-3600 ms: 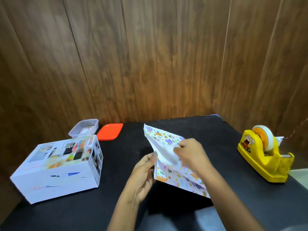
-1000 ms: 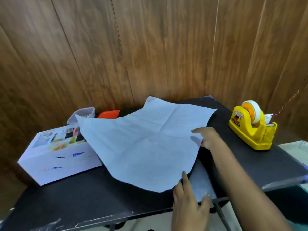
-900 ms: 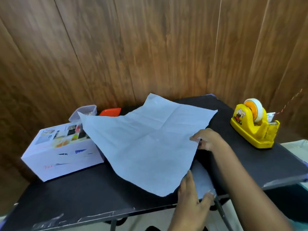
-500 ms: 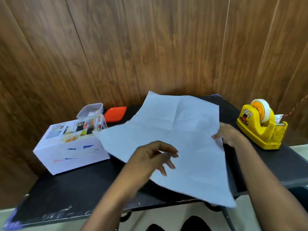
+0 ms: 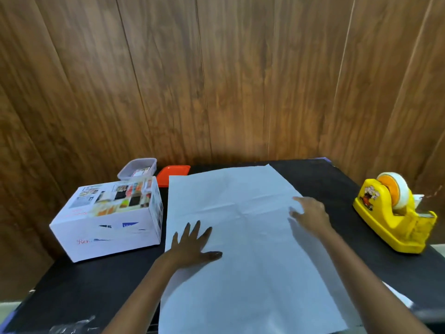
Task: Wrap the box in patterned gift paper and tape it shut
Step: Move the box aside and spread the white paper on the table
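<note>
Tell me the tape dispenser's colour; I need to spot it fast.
The tape dispenser is yellow, seen best in the head view.

The white picture-printed cardboard box stands just beside the left edge of the flat pale paper sheet, leaving hardly any passage there. Behind it a clear plastic tub and a flat orange lid crowd the back corner near the brown wood-panelled wall. On the right, bare black tabletop lies open between the sheet and the yellow plastic tape dispenser. In front of the box the tabletop is open.
</note>
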Action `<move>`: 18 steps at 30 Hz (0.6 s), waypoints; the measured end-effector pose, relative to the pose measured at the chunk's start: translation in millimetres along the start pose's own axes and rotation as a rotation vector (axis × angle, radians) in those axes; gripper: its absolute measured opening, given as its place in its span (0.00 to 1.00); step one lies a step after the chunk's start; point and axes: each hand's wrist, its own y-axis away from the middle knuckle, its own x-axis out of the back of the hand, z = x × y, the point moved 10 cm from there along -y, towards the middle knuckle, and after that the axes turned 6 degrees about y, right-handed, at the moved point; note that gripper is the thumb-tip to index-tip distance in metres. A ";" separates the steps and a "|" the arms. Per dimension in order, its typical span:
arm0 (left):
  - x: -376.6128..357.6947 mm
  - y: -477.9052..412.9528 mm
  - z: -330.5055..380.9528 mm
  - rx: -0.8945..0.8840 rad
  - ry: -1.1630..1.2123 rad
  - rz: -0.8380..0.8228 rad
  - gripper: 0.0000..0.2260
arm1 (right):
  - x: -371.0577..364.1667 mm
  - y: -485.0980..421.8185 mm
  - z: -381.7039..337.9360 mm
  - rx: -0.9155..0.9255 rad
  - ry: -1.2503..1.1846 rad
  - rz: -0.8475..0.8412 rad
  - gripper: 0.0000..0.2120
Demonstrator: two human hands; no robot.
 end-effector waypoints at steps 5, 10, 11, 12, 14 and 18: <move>12.7 -6.2 -7.2 -0.039 0.012 0.028 0.62 | -49.1 33.7 -34.5 0.117 0.265 -0.188 0.20; 13.2 -10.1 -8.8 -0.063 0.006 -0.009 0.64 | -55.1 43.8 -21.6 0.003 0.264 -0.202 0.26; 13.2 -10.7 -5.5 -0.062 0.020 -0.006 0.63 | -54.8 46.6 -21.9 -0.013 0.270 -0.205 0.26; 12.6 -11.3 -2.4 -0.056 0.050 -0.001 0.61 | -54.4 49.1 -22.8 -0.026 0.272 -0.210 0.27; 9.7 -12.4 1.0 -0.036 0.095 0.014 0.61 | -53.8 52.4 -25.2 -0.032 0.281 -0.208 0.28; 4.7 -17.7 -1.3 0.001 0.033 0.072 0.55 | -53.6 55.3 -26.9 -0.015 0.306 -0.194 0.28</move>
